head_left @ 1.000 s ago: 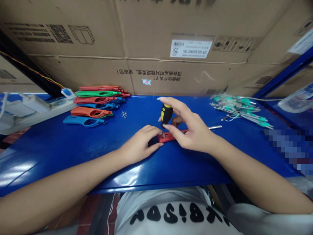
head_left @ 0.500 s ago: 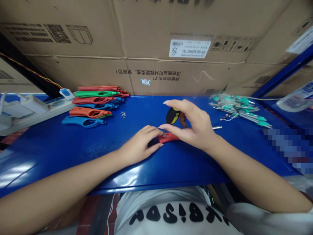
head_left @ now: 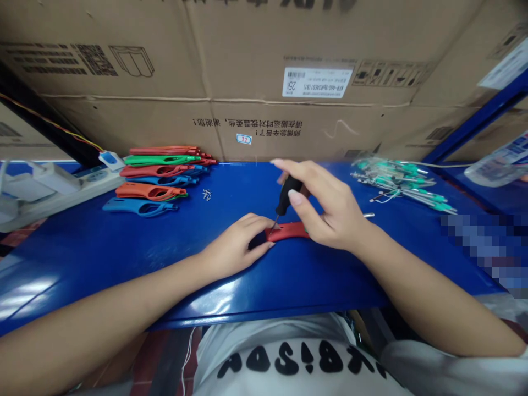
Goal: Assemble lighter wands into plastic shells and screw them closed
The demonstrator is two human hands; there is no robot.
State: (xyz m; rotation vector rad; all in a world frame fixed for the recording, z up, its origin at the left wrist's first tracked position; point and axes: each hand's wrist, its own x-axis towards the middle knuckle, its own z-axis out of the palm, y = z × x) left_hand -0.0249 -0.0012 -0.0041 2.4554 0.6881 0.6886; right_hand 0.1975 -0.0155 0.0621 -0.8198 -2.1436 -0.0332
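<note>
A red long-nosed lighter body (head_left: 289, 230) lies across the blue table in front of me. My left hand (head_left: 237, 242) is closed at its left end, with fingertips and thumb either side of it. In my right hand (head_left: 325, 206) is a black screwdriver (head_left: 284, 197), held tilted between thumb and fingers. Its thin shaft points down to the lighter's left end, close by my left fingertips. The right hand hides the lighter's middle, and a metal tube (head_left: 369, 215) shows beyond it on the right.
At the left lies a stack of red, green, orange and blue lighter shells (head_left: 150, 191). Small screws (head_left: 207, 194) are heaped beside it. Metal rods with green ends (head_left: 416, 187) are piled at the right. A power strip (head_left: 82, 184) and a cardboard box (head_left: 247, 82) border the table (head_left: 231, 308).
My right thumb has come up onto the screwdriver handle, and the fingers have closed round it. The handle now stands more upright. My left hand and the lighter have stayed put.
</note>
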